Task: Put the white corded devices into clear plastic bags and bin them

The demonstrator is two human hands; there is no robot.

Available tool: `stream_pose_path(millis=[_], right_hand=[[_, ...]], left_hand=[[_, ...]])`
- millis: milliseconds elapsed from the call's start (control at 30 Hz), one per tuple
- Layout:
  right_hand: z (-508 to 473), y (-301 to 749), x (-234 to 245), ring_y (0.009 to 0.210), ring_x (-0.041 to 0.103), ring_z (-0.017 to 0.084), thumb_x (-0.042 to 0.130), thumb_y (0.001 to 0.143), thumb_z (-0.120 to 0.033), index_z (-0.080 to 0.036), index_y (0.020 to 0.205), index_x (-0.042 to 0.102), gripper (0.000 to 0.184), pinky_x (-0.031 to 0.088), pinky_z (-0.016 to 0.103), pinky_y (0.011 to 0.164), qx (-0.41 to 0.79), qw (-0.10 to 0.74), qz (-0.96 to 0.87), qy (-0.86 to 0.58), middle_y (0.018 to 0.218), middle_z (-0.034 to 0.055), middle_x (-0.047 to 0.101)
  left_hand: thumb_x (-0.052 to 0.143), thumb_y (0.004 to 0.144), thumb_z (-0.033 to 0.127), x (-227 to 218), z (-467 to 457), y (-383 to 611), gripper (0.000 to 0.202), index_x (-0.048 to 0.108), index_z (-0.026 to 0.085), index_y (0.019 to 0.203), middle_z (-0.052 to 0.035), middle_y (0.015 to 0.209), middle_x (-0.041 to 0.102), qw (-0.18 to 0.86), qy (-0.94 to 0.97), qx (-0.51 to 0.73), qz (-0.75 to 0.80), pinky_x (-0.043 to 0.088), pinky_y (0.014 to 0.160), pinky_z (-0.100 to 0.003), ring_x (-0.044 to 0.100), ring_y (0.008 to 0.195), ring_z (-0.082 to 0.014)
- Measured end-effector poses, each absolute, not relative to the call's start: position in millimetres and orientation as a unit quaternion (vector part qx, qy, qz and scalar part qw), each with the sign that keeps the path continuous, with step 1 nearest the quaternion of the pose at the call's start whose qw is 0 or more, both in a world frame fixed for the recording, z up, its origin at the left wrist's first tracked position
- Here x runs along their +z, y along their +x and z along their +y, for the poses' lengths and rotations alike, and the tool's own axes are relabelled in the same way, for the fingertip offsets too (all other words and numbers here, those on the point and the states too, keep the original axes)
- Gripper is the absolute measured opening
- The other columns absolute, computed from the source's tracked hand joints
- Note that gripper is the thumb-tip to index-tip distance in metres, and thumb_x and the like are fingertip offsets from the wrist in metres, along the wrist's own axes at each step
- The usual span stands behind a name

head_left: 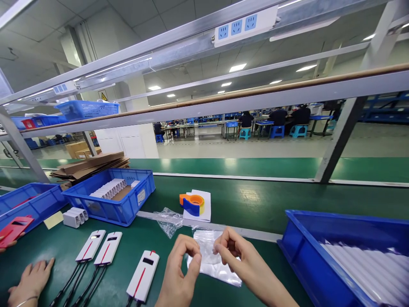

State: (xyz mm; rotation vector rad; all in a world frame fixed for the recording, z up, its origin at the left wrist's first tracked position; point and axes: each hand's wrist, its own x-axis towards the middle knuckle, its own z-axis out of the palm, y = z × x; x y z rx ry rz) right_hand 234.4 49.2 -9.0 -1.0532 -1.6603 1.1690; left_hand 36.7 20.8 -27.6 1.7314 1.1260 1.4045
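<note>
Clear plastic bags (220, 270) lie in a flat pile on the green bench in front of me. My left hand (182, 268) is at the pile's left side, thumb and fingers curled together at the film. From the right, my right hand (238, 253) pinches at the bag's upper part between thumb and forefinger. The film is see-through, so its exact edge in my fingers is hard to make out. Left of my hands lies a white device (143, 276) with a dark window, a red stripe and black cables. Two similar white devices (108, 248) lie farther left.
An orange and blue tape dispenser (193, 204) sits on white paper beyond the bags, beside crumpled film (168, 221). Blue bins hold white parts at left (140, 200) and white wrapped pieces at right (287, 243). A co-worker's hand (32, 279) rests at far left, near a red case (17, 228).
</note>
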Motion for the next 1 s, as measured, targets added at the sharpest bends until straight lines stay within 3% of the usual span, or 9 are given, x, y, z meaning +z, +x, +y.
stream_pose_path(millis=[100,167,267,333,400,567,733,867,1000], right_hand=[[43,233,-4,0.064,0.048,0.013,0.053,0.096,-0.049,-0.023,0.081,0.050,0.030,0.039,0.026,0.058,0.490,0.398,-0.657,-0.412,0.074,-0.0035,0.056],[40,232,0,0.062,0.046,0.013,0.054,0.096,-0.046,-0.023,0.081,0.050,0.028,0.036,0.025,0.055,0.513,0.390,-0.646,-0.408,0.070,-0.0050,0.053],[40,233,1,0.063,0.046,0.013,0.054,0.095,-0.040,-0.023,0.080,0.050,0.023,0.035,0.025,0.055,0.513,0.383,-0.656,-0.400,0.069,-0.0053,0.051],[42,235,-2,0.067,0.048,0.014,0.053,0.095,-0.036,-0.023,0.081,0.050,0.019,0.037,0.027,0.060,0.473,0.382,-0.683,-0.405,0.073,-0.0039,0.054],[43,240,-4,0.071,0.049,0.015,0.050,0.097,-0.035,-0.024,0.085,0.052,0.017,0.039,0.028,0.063,0.409,0.385,-0.711,-0.423,0.079,-0.0024,0.055],[39,252,0,0.079,0.053,0.017,0.052,0.098,-0.040,-0.028,0.103,0.061,0.016,0.044,0.029,0.070,0.310,0.391,-0.762,-0.412,0.098,0.0006,0.059],[31,251,5,0.079,0.056,0.016,0.065,0.091,-0.027,-0.029,0.093,0.066,0.003,0.040,0.027,0.066,0.274,0.345,-0.806,-0.395,0.095,-0.0007,0.062],[31,250,4,0.079,0.061,0.017,0.058,0.097,-0.034,-0.024,0.081,0.064,0.020,0.041,0.027,0.066,0.341,0.353,-0.803,-0.337,0.088,0.0013,0.069],[32,250,5,0.078,0.063,0.018,0.060,0.096,-0.041,-0.023,0.083,0.065,0.023,0.043,0.027,0.066,0.449,0.319,-0.763,-0.338,0.088,0.0034,0.075]], left_hand=[[0.050,0.101,0.039,-27,22,27,0.025,0.057,0.023,0.119,-0.0116,0.132,0.054,0.301,0.650,0.543,0.438,0.036,0.109,-0.038,0.046,0.130,-0.0276],[0.061,0.096,0.037,-26,25,23,0.039,0.051,0.025,0.132,-0.0109,0.139,0.054,0.355,0.667,0.495,0.428,0.034,0.113,-0.039,0.046,0.134,-0.0271],[0.065,0.093,0.038,-26,31,25,0.022,0.064,0.019,0.105,-0.0077,0.102,0.070,0.422,0.665,0.452,0.419,0.047,0.092,-0.031,0.063,0.100,-0.0222],[0.062,0.095,0.044,-26,35,30,0.030,0.062,0.017,0.080,-0.0027,0.074,0.065,0.445,0.630,0.474,0.425,0.049,0.071,-0.026,0.061,0.071,-0.0164],[0.061,0.094,0.050,-28,37,33,0.038,0.059,0.017,0.075,0.0012,0.061,0.058,0.476,0.592,0.495,0.423,0.044,0.056,-0.023,0.054,0.056,-0.0126],[0.065,0.090,0.054,-26,36,36,0.040,0.061,0.016,0.076,0.0003,0.060,0.060,0.484,0.571,0.497,0.438,0.042,0.050,-0.020,0.055,0.053,-0.0116],[0.062,0.093,0.050,-25,32,39,0.040,0.062,0.016,0.071,-0.0013,0.062,0.062,0.425,0.609,0.490,0.458,0.043,0.053,-0.021,0.055,0.055,-0.0118],[0.058,0.094,0.056,-28,29,39,0.047,0.067,0.015,0.074,-0.0037,0.062,0.065,0.433,0.622,0.484,0.437,0.044,0.054,-0.022,0.057,0.055,-0.0131],[0.054,0.095,0.060,-24,25,33,0.052,0.072,0.014,0.078,-0.0036,0.066,0.062,0.472,0.628,0.459,0.416,0.043,0.057,-0.023,0.056,0.058,-0.0138]])
